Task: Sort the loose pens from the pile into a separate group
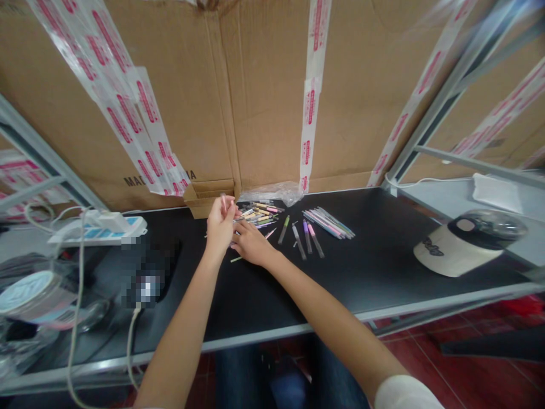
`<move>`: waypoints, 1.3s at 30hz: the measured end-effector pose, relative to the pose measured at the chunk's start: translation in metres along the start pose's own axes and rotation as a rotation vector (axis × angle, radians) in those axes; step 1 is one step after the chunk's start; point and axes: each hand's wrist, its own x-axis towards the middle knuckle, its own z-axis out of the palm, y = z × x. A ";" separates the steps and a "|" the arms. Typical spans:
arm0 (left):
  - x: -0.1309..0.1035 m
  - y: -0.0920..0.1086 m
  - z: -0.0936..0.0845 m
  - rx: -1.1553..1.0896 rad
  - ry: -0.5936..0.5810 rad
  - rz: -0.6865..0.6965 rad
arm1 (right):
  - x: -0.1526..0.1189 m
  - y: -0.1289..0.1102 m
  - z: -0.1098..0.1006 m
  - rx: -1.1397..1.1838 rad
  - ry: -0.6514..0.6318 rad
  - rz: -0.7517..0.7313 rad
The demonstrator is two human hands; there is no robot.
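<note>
My left hand (220, 224) is raised over the black table, its fingers pinched on a thin pinkish pen. Just right of it, my right hand (249, 241) is low at the near edge of a loose pile of pens (259, 215); its fingers are bent, and what they hold, if anything, is hidden. Beside the pile lie a green pen (284, 229), a clear grey one (299, 241), a purple one (307, 238) and a pink one (315, 240), spaced apart. Farther right is a bundle of pastel pens (328, 222).
A small open cardboard box (204, 196) stands behind my left hand, with clear plastic wrap (289, 193) by the pile. A power strip (106, 230), cables and a pixelated device (147, 287) are at the left. A white-and-black object (462, 244) sits at the right.
</note>
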 end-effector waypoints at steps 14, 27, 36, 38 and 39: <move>-0.005 -0.010 0.009 -0.140 -0.091 -0.072 | -0.020 0.040 -0.025 0.840 0.500 0.529; -0.007 -0.030 0.015 -0.076 -0.076 -0.136 | -0.013 0.028 -0.022 1.896 0.669 1.022; -0.010 -0.029 0.017 -0.084 -0.116 -0.102 | -0.017 0.027 -0.027 1.741 0.542 0.996; -0.011 -0.028 0.017 -0.104 -0.118 -0.112 | -0.018 0.028 -0.028 1.640 0.559 0.992; -0.011 -0.027 0.017 -0.109 -0.118 -0.115 | -0.019 0.029 -0.029 1.601 0.564 0.992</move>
